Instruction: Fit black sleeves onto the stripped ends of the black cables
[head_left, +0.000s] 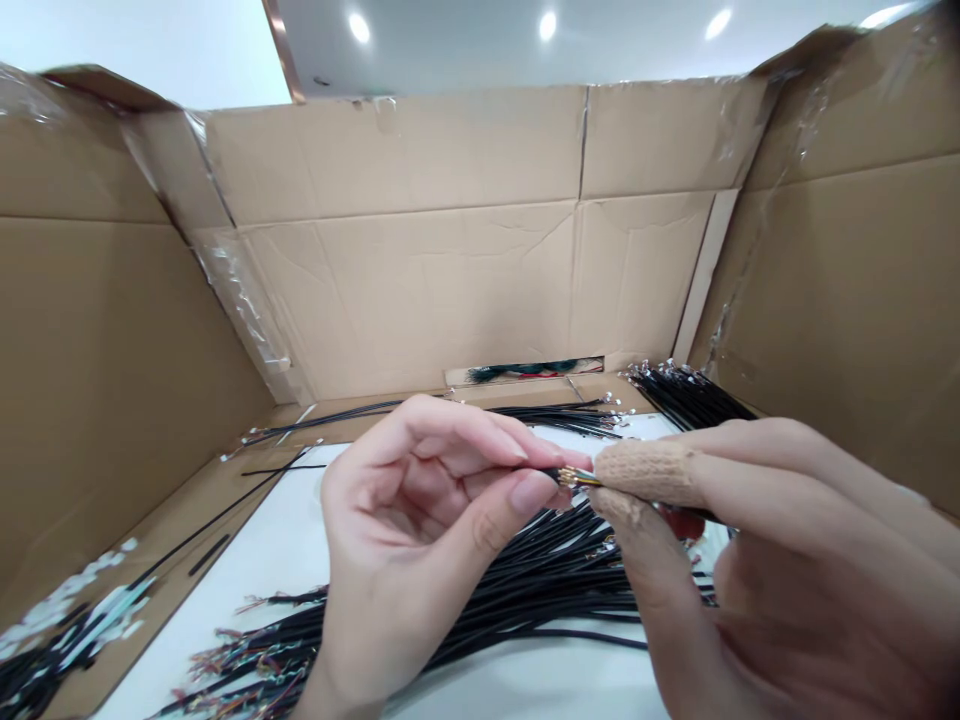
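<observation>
In front of me my left hand [450, 540] pinches a small black piece between thumb and forefinger. Gold-coloured ends and thin coloured wires [577, 477] run from it towards my right hand [720, 540]. Tan coverings wrap the thumb and forefinger of that hand, which are closed on the black cable where its wires come out. I cannot tell whether the black piece is a connector or a sleeve. Behind and below both hands lies a thick bundle of black cables [555, 590] with bare, frayed wire ends [247, 660] at the left.
Cardboard walls [450, 290] enclose the white work surface [487, 690]. More black cables [559, 412] with white plugs lie at the back, and another bundle [686, 392] sits at back right. White connectors [67, 600] are at the left. Something red [682, 522] shows under my right hand.
</observation>
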